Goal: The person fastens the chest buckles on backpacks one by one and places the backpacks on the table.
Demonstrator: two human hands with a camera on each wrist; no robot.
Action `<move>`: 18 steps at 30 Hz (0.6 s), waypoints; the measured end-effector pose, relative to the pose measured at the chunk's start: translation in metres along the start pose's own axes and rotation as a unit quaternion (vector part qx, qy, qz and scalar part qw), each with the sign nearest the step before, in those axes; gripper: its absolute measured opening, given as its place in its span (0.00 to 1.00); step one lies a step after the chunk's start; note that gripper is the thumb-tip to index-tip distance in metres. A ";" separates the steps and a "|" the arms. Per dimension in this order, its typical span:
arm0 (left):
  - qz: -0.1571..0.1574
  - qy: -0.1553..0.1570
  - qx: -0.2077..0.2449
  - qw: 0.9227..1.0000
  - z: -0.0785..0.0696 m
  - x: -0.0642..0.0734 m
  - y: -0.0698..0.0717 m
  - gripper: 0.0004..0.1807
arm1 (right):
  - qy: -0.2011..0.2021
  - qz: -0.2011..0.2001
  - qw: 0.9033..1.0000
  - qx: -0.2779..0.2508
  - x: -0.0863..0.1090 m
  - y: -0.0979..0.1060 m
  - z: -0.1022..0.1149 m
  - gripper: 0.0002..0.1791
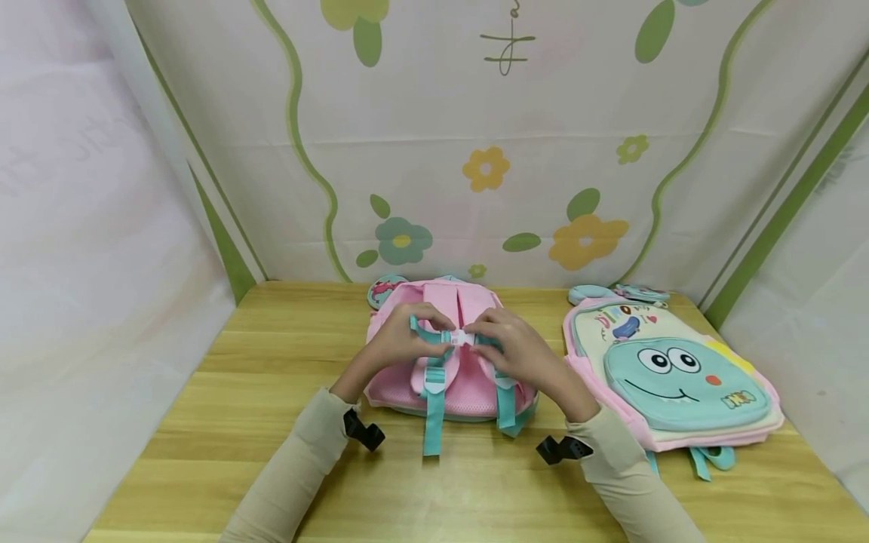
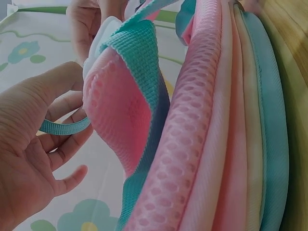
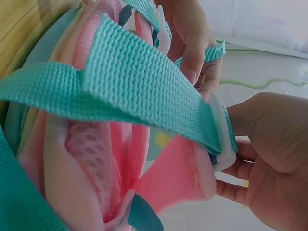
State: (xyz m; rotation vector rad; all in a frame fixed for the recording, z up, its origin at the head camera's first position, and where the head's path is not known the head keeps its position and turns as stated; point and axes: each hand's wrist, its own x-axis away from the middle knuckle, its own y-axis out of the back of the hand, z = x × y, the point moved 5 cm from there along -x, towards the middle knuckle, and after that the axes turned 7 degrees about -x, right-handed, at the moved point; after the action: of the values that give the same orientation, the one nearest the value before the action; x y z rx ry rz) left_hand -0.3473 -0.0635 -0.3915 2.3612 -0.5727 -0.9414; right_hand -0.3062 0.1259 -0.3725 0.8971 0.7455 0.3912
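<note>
A pink backpack (image 1: pixel 400 388) lies on the table with its shoulder straps and mesh back facing up. Across the straps runs a teal chest strap with a white buckle (image 1: pixel 462 338) in the middle. My left hand (image 1: pixel 400 335) pinches the buckle's left side between thumb and fingers, a loose teal strap end (image 2: pixel 67 127) looping through the fingers. From the right, my right hand (image 1: pixel 519 347) pinches the buckle's other side. Whether the two buckle halves are fully locked cannot be made out. Teal webbing (image 3: pixel 154 91) and a strap adjuster partly block the wrist views.
To the right lies a second backpack (image 1: pixel 686 385) with a smiling teal face on its front pocket. Small round teal pieces (image 1: pixel 387 290) show behind the pink backpack. The wooden table (image 1: pixel 265 377) ends at a printed fabric backdrop (image 1: pixel 421 166).
</note>
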 end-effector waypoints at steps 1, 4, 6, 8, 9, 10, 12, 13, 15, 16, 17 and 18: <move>-0.001 0.000 -0.001 1.000 -0.001 0.000 0.000 0.10 | -0.002 -0.002 1.000 0.001 0.000 0.001 0.000 0.15; -0.003 0.002 -0.008 1.000 -0.002 0.000 0.002 0.10 | -0.007 -0.009 1.000 0.003 0.000 0.003 0.001 0.15; -0.004 0.003 -0.010 1.000 -0.002 0.000 0.002 0.10 | -0.009 -0.014 1.000 0.002 -0.001 0.004 0.001 0.15; -0.003 0.005 -0.011 1.000 -0.002 0.000 0.003 0.10 | -0.009 -0.018 1.000 0.003 -0.001 0.004 0.001 0.15; -0.002 0.006 -0.010 1.000 -0.001 0.000 0.003 0.10 | -0.008 -0.020 1.000 0.003 -0.001 0.004 0.001 0.14; -0.001 0.007 -0.008 1.000 -0.001 0.000 0.003 0.10 | -0.007 -0.022 1.000 0.004 -0.001 0.004 0.001 0.14; 0.002 0.011 -0.003 1.000 -0.001 0.001 0.002 0.10 | -0.003 -0.026 1.000 0.005 -0.001 0.004 0.002 0.14; 0.003 0.012 -0.002 1.000 -0.002 0.001 0.003 0.10 | -0.001 -0.028 1.000 0.006 -0.001 0.004 0.002 0.14; 0.006 0.013 0.002 1.000 -0.002 0.001 0.003 0.10 | 0.006 -0.035 0.999 0.008 -0.001 0.004 0.003 0.14; 0.007 0.014 0.004 1.000 -0.002 0.001 0.003 0.10 | 0.008 -0.038 0.999 0.010 -0.001 0.005 0.003 0.14; 0.009 0.015 0.007 1.000 -0.002 0.001 0.003 0.10 | 0.010 -0.040 0.999 0.011 -0.001 0.005 0.004 0.14; 0.010 0.016 0.010 1.000 -0.003 0.001 0.003 0.10 | 0.011 -0.042 0.999 0.013 -0.001 0.005 0.004 0.14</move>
State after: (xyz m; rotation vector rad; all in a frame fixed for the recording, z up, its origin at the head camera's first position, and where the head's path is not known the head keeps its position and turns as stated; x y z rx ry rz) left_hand -0.3451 -0.0654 -0.3888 2.3794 -0.5955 -0.8922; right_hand -0.3037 0.1258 -0.3664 0.8838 0.8083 0.3176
